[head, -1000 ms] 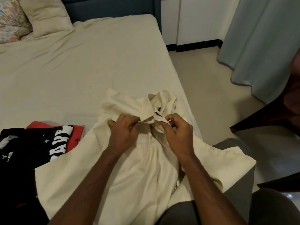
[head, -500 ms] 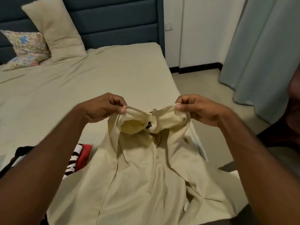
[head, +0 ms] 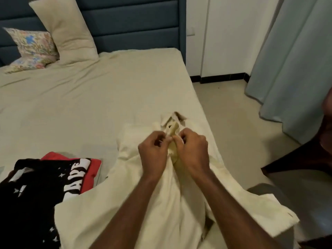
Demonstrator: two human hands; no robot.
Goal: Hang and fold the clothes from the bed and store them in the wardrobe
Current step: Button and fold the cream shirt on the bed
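Two pillows (head: 66, 29) (head: 31, 47), one cream shirt (head: 161, 203), one black printed garment (head: 36, 186), one red garment (head: 95, 164), two hands (head: 154, 155) (head: 193, 151)

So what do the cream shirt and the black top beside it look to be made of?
Cream shirt: a thin, matte woven cloth, perhaps cotton or linen, creasing softly. Black top: looks like a matte jersey knit with white printed lettering; the fibre cannot be told.

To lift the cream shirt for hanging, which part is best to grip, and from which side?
Probably the shoulders of the cream shirt, just beside the collar, reached from the near side. It lies front up with the collar at the far end, where the left hand and right hand already pinch the front.
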